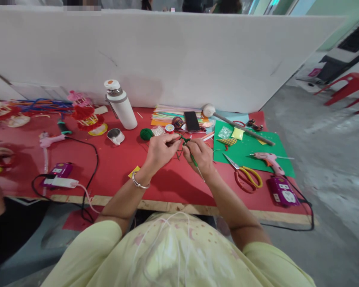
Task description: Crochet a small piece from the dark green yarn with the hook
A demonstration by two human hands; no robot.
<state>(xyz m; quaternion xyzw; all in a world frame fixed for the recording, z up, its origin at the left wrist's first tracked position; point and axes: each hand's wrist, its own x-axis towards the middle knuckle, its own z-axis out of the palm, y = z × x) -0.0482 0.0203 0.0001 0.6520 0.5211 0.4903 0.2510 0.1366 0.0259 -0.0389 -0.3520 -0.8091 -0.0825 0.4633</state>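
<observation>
My right hand (200, 154) is closed around a crochet hook (194, 160) with a green grip; its thin metal end sticks out below the palm. Pinched in the fingers of my left hand (162, 153) is a small piece of dark green yarn work (184, 139), which meets the hook's tip between the two hands. The exact stitches are too small to make out. A ball of green yarn (146, 134) lies just beyond my left hand, beside a bag of white beads (158, 131) and a spool of red thread (169, 128).
Scissors (244, 173), a pink glue gun (269, 160) and a purple power box (283, 191) lie right, by a green sheet (278, 149). A white flask (122, 105) and steel cup (115, 136) stand left. Behind rises a white partition (167, 59). Another person's hand (0, 153) shows far left.
</observation>
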